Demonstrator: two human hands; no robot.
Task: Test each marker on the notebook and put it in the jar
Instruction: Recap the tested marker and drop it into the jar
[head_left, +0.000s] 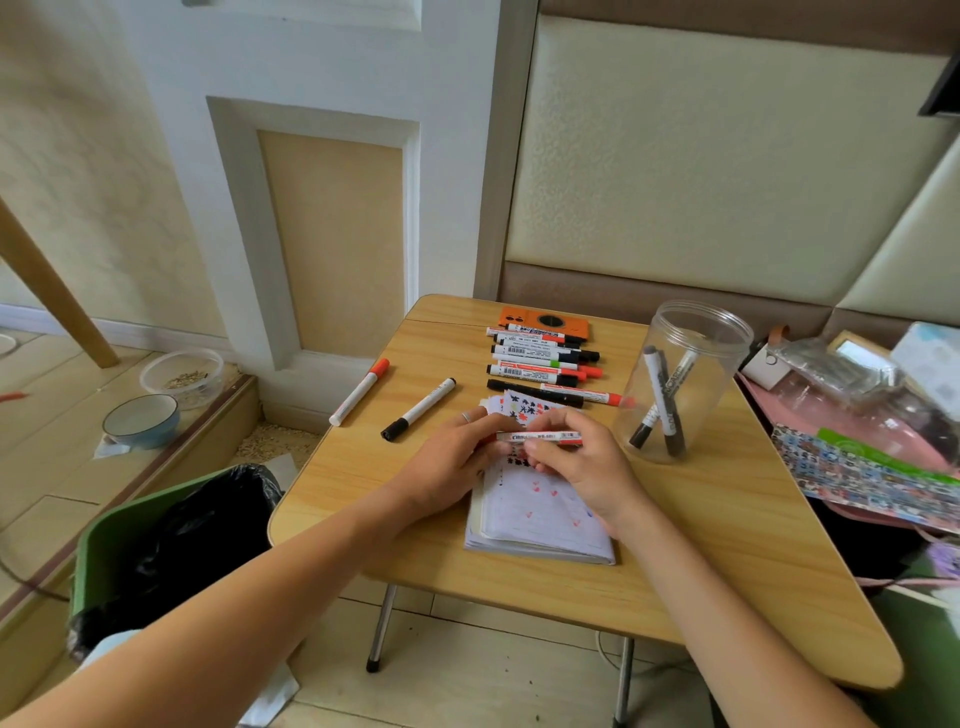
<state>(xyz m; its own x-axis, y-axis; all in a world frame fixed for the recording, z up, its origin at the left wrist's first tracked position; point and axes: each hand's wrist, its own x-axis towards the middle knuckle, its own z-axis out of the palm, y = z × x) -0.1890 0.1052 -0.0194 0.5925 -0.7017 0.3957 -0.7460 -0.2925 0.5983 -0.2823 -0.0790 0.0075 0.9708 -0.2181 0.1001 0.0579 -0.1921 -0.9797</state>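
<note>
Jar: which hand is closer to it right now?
Right. The right hand is just left of the jar, holding a marker over the notebook; the left hand grips the marker's other end, farther left.

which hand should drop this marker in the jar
Right. The right hand already holds the marker at the end nearer the jar; the left hand would have to cross over.

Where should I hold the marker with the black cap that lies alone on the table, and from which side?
Grip the black-capped marker at mid-barrel, coming from above. It lies flat and diagonal, apart from the red-capped marker, with bare table on both sides for the fingers.
</note>
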